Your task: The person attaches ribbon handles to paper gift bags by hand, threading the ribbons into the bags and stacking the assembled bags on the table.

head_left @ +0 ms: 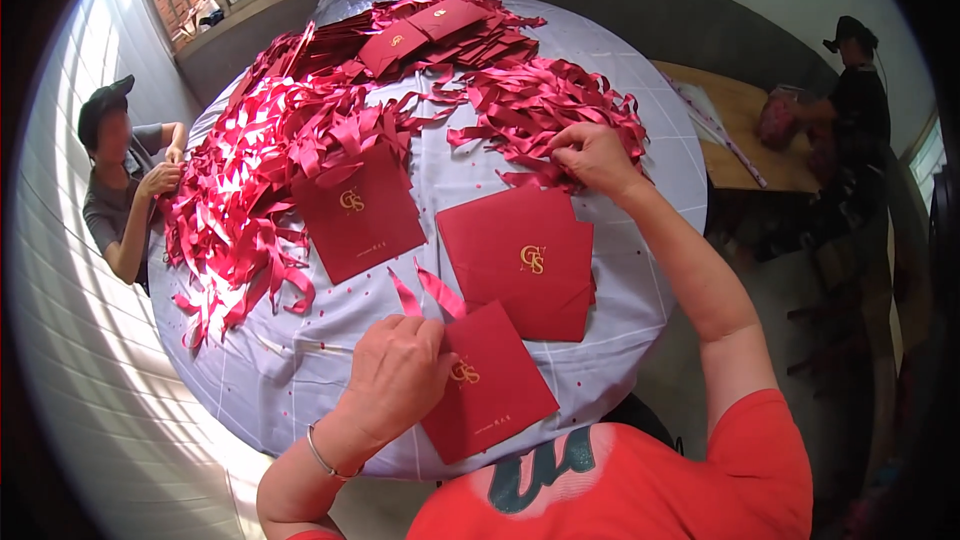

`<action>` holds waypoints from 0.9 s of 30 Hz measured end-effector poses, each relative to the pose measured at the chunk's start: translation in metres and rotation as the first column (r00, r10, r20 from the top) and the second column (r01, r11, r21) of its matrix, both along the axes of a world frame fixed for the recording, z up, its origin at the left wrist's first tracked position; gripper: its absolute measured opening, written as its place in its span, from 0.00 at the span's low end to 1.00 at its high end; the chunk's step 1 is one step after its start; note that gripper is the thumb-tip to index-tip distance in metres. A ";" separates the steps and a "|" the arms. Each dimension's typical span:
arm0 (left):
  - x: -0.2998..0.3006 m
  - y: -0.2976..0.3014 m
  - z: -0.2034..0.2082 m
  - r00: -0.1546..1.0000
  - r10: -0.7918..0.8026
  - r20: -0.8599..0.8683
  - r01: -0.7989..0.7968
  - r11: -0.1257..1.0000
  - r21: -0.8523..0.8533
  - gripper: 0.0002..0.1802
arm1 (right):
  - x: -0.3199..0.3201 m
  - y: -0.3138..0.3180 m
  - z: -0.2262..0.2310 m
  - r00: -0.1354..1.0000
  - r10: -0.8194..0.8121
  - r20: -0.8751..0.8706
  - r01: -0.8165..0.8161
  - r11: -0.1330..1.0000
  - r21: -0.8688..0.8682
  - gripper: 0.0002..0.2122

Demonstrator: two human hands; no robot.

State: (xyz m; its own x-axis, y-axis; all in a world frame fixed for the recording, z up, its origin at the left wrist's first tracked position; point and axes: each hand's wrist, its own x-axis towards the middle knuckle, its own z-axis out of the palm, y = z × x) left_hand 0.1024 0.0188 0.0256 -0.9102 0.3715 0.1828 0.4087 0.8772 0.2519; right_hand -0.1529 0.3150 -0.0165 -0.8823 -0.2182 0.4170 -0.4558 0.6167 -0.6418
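Observation:
Near the front edge of the round table (640, 325), my left hand (400, 365) grips a flat red paper packet (495, 395) by its upper left side. Two ends of red ribbon (440, 292) stick out past the packet's top, beyond my fingers. My right hand (597, 158) reaches out to a loose pile of red ribbons (540, 105), with thumb and fingers closed at its near edge. Whatever lies between those fingers is too small to make out. Between my hands rests a stack of red packets (515, 265) with gold lettering on top.
Another red packet (360, 220) lies left of the stack, against a large ribbon heap (240, 160). More packets (430, 35) are piled at the back. A person (125, 170) works at the left edge; another (855, 105) stands by a wooden table (735, 105) at right.

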 end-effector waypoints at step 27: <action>-0.033 -0.022 -0.043 0.876 -0.212 0.433 -0.158 0.722 0.674 0.08 | -0.015 -0.020 0.018 0.834 0.267 -0.483 -0.005 0.879 0.477 0.03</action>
State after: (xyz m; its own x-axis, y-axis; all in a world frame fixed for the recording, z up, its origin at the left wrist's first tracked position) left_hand 0.0698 -0.0032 -0.0174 -0.9396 0.3406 -0.0339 0.1047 0.3803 0.9189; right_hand -0.1676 0.2948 0.0015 -0.5045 -0.5921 0.6285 -0.7372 0.6742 0.0434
